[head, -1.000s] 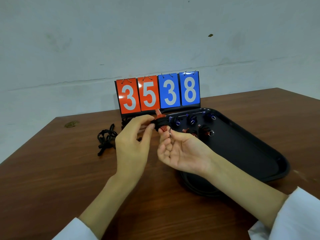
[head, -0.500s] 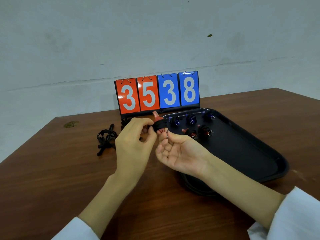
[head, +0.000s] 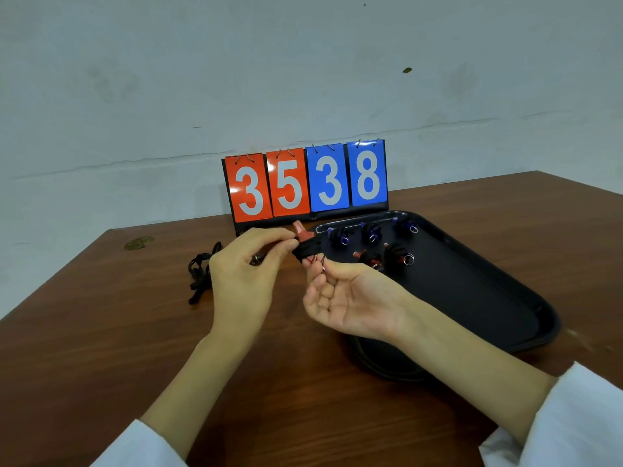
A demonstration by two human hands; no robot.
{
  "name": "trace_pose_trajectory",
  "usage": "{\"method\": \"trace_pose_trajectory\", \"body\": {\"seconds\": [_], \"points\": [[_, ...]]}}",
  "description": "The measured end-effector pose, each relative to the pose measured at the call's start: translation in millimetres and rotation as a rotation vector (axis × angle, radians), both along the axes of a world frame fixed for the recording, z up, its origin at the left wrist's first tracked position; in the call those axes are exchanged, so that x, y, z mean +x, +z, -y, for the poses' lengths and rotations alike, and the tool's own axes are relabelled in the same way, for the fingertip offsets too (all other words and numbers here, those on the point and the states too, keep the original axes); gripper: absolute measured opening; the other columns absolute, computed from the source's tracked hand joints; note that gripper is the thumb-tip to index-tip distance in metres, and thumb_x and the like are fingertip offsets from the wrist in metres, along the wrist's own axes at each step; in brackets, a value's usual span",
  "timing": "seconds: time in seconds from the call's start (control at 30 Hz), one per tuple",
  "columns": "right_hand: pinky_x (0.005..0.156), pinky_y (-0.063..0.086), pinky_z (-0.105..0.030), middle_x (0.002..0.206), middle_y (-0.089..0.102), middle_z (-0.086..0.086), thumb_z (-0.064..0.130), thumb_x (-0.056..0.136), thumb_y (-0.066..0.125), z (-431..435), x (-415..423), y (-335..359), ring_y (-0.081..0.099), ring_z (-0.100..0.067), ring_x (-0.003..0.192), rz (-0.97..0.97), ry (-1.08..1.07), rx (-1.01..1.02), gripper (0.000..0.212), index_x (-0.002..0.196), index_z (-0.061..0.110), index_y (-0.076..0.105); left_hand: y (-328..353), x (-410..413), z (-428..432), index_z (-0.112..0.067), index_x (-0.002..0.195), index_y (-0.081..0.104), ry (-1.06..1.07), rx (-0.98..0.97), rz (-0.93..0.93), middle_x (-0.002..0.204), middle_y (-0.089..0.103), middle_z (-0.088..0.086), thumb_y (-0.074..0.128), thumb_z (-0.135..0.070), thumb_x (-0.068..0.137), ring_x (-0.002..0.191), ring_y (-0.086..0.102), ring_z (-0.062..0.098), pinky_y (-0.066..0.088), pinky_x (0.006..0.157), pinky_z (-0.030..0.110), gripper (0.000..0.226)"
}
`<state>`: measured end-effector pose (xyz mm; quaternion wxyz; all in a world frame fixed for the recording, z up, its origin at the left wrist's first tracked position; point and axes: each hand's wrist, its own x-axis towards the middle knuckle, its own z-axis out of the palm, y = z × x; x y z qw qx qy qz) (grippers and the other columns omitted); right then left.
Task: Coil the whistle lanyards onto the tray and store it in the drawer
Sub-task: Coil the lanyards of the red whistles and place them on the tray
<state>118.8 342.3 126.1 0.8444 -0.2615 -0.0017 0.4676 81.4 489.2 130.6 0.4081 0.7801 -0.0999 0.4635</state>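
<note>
Brown wooden surface against a pale wall: both hands hold a red whistle by the black tray's left edge. Left hand fingers pinch its wrapped lanyard; right hand fingers pinch the ring end. Slackening either pinch would likely unravel the coil.

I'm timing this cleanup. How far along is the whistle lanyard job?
Done: five coiled whistles lie on the black tray, three blue at the back and two red in front. In hand: the left hand and right hand hold a red whistle with its lanyard wound around it. Left: a loose black lanyard on the table, then storing the tray; no drawer is visible.
</note>
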Motion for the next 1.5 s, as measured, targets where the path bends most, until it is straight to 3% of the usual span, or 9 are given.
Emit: {"method": "trace_pose_trajectory", "body": {"seconds": [0.23,0.57,0.63,0.73,0.93,1.03,1.2,1.37,1.5], "points": [[0.067,0.051,-0.026,0.071,0.065,-0.001,0.010,0.086,0.057,0.6,3.9,0.0,0.056,-0.008,0.061,0.048,-0.066,-0.127,0.015,0.096,0.003,0.065,-9.9,7.7,-8.3,-0.003,0.101,0.070,0.115,0.441,0.043,0.096,0.068,0.003,0.065,-0.007,0.083,0.092,0.060,0.008,0.043,0.089,0.009,0.019],[0.068,0.053,-0.026,0.067,0.067,-0.002,0.007,0.089,0.055,-1.5,3.9,-1.6,0.056,-0.009,0.062,0.259,-0.122,-0.386,0.011,0.085,0.008,0.065,-15.2,13.9,-12.3,-0.001,0.092,0.070,0.189,0.687,-0.078,0.085,0.069,0.011,0.074,0.001,0.074,0.074,0.067,0.022,0.054,0.070,0.027,0.018],[0.069,0.052,-0.026,0.066,0.066,-0.002,0.007,0.090,0.054,-2.5,2.7,-1.1,0.055,-0.009,0.062,0.264,-0.123,-0.393,0.012,0.083,0.007,0.064,-16.9,13.7,-8.5,-0.003,0.093,0.070,0.183,0.568,-0.086,0.085,0.068,0.007,0.071,0.001,0.077,0.075,0.064,0.016,0.048,0.072,0.017,0.016],[0.070,0.052,-0.026,0.065,0.066,-0.001,0.007,0.090,0.053,-2.0,3.1,0.1,0.055,-0.009,0.061,0.240,-0.128,-0.372,0.014,0.081,0.007,0.065,-11.2,9.8,-1.0,-0.013,0.096,0.069,0.061,0.146,-0.231,0.088,0.065,-0.005,0.063,-0.003,0.084,0.078,0.057,0.004,0.044,0.074,0.008,0.017],[0.064,0.055,-0.024,0.064,0.066,0.000,0.008,0.091,0.054,-2.7,5.3,-0.6,0.057,-0.008,0.058,0.330,-0.164,-0.395,0.012,0.092,0.005,0.065,-1.9,13.6,1.4,-0.012,0.095,0.058,-0.231,-0.332,-0.689,0.067,0.053,-0.001,0.043,-0.013,0.097,0.058,0.047,0.008,0.040,0.056,0.021,0.016],[0.063,0.055,-0.023,0.065,0.066,-0.001,0.007,0.090,0.054,-3.8,5.3,-1.9,0.057,-0.008,0.059,0.419,-0.194,-0.429,0.012,0.087,0.005,0.065,-3.2,13.3,3.3,-0.011,0.093,0.055,-0.304,-0.378,-0.682,0.072,0.058,0.006,0.042,-0.012,0.097,0.061,0.054,0.016,0.046,0.057,0.030,0.014],[0.068,0.054,-0.024,0.068,0.066,-0.002,0.008,0.091,0.053,-1.7,6.6,-1.5,0.058,-0.009,0.061,0.529,-0.188,-0.447,0.014,0.085,0.006,0.065,-0.4,13.1,-2.1,-0.006,0.093,0.060,-0.267,-0.261,-0.571,0.075,0.066,0.006,0.055,-0.011,0.090,0.060,0.064,0.008,0.053,0.058,0.018,0.008],[0.068,0.053,-0.025,0.070,0.067,-0.003,0.006,0.090,0.055,3.7,11.7,2.0,0.060,-0.009,0.063,0.686,-0.167,-0.499,0.012,0.090,0.006,0.066,1.6,11.8,-13.5,0.006,0.102,0.060,-0.475,-0.476,-0.680,0.085,0.067,0.017,0.056,-0.004,0.088,0.075,0.067,0.021,0.059,0.075,0.031,0.018],[0.069,0.054,-0.023,0.073,0.067,-0.004,0.004,0.090,0.053,5.2,12.4,2.1,0.059,-0.008,0.064,0.919,-0.233,-0.653,0.014,0.086,0.007,0.067,1.0,13.0,-12.8,0.005,0.099,0.062,-0.567,-0.665,-0.743,0.081,0.068,0.014,0.051,0.004,0.089,0.075,0.065,0.019,0.058,0.068,0.026,0.015]]}}
